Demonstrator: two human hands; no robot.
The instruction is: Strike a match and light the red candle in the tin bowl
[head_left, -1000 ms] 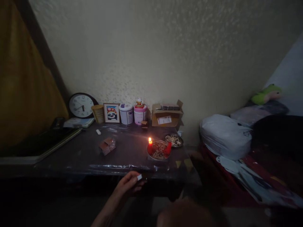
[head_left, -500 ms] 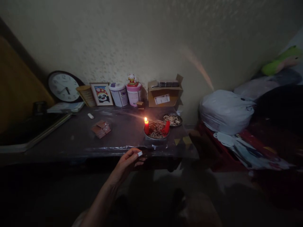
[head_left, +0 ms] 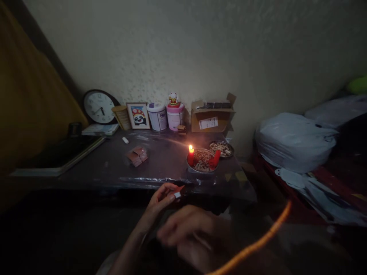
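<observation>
My left hand (head_left: 163, 198) is in front of the table's near edge, thumb and fingers closed on a small matchbox (head_left: 177, 194) with a white end and an orange-brown side. Just below and right of it, my right hand (head_left: 192, 229) is smeared by motion; whether it holds anything is hidden by the blur. Beyond the hands, a lit red candle (head_left: 191, 156) stands at the left of a round dish (head_left: 203, 171) filled with brown bits. A red, leaning candle-like piece (head_left: 215, 159) is at the dish's right. Behind lies a second dish (head_left: 221, 149) of matchsticks.
On the dark, plastic-covered table (head_left: 94, 164) lies a wrapped pack of small boxes (head_left: 137, 156). Along the wall stand a clock (head_left: 99, 107), a panda picture (head_left: 138, 116), two tubs (head_left: 157, 116) and a cardboard box (head_left: 212, 119). White bags (head_left: 295, 141) are at right.
My right hand has come into view from below, blurred, near my left hand. The view has turned left, and an orange side of the matchbox now shows. A curved orange streak appears lower right.
</observation>
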